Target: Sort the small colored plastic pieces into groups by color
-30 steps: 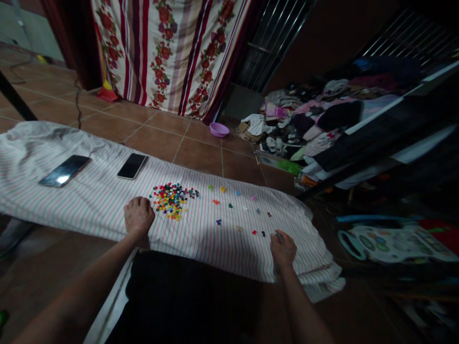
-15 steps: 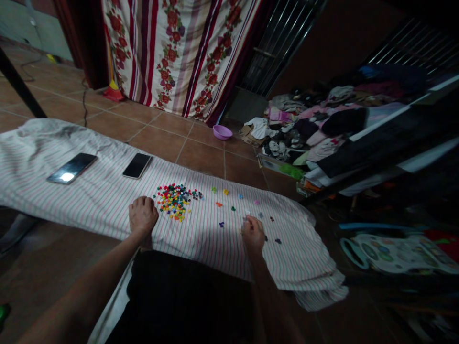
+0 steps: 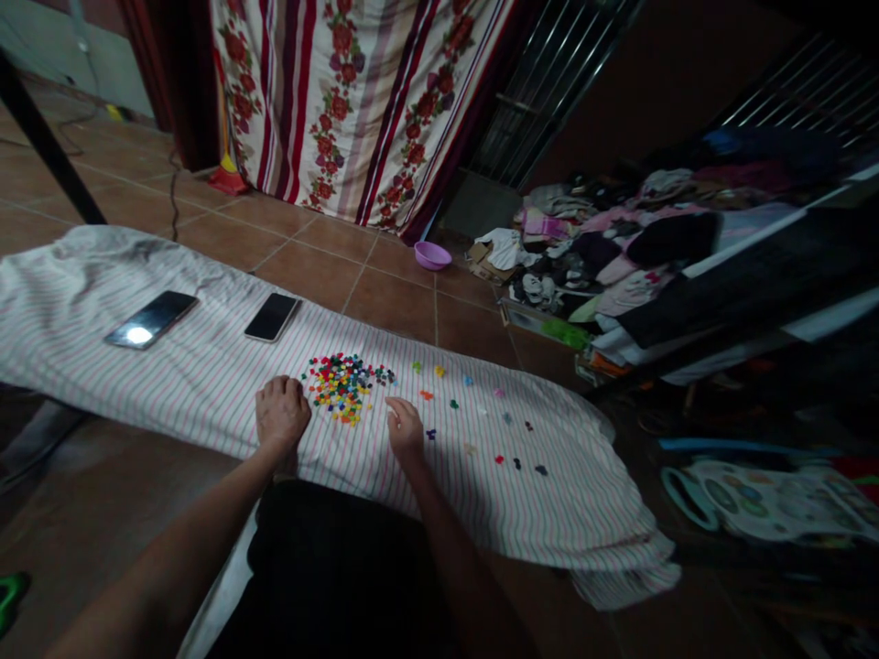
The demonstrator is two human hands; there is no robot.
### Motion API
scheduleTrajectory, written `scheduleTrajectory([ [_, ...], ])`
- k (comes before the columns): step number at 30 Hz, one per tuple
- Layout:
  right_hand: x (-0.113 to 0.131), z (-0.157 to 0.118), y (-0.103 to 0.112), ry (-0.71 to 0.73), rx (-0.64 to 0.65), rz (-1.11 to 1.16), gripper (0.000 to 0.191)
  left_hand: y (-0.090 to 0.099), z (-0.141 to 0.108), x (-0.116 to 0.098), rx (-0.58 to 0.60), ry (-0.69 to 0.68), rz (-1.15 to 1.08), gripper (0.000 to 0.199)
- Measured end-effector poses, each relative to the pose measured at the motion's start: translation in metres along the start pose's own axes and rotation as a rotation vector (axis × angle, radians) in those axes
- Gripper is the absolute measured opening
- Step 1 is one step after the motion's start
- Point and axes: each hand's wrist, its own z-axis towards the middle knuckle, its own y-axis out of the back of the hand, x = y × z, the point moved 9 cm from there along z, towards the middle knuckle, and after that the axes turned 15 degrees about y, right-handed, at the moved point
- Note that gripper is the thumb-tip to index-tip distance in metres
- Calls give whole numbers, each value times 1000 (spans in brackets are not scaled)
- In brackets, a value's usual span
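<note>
Ideally, a light fingertip pinch suits this step: the small coloured pieces lie in a crowded pile (image 3: pixel 340 392) on the striped cloth (image 3: pixel 212 389) over the surface, and a broad grab would likely scatter them. The right hand (image 3: pixel 405 428) is just right of the pile, fingers bent and fingertips toward it — whether a piece sits between them I cannot tell. The left hand (image 3: pixel 282 410) rests palm down beside the pile's other edge, fingers curled; what may be under it is hidden. Picking from the looser fringe seems safest, lifting straight up. On the right, the small one-colour groups, such as the orange pieces (image 3: pixel 427 395) and dark blue pieces (image 3: pixel 431 435), lie apart — a dragging wrist could easily mix them.
</note>
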Motion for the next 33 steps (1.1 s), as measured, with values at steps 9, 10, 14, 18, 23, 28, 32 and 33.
scheduleTrajectory([
  [9, 4, 42, -49, -32, 92, -33, 39, -3, 0, 1, -27, -18, -6, 24],
  [10, 5, 44, -52, -33, 97, -38, 38, -4, 0, 1, -30, -19, -7, 24],
  [14, 5, 43, -55, -39, 58, -44, 33, -4, 0, 1, -43, -29, -23, 23],
  [18, 8, 38, -50, -19, 13, -70, 28, 1, -1, -1, -86, -51, -51, 21],
  [23, 16, 39, -46, 19, -18, -110, 29, 7, -12, -17, -116, -274, -124, 27],
  [28, 19, 40, -48, 43, 1, -136, 28, -8, -22, -34, -13, -510, -84, 42],
  [32, 19, 39, -51, 49, 28, -153, 30, -27, -22, -36, 45, -553, -1, 51],
  [33, 19, 39, -52, 51, 33, -152, 30, -31, -22, -37, 53, -565, 9, 52],
])
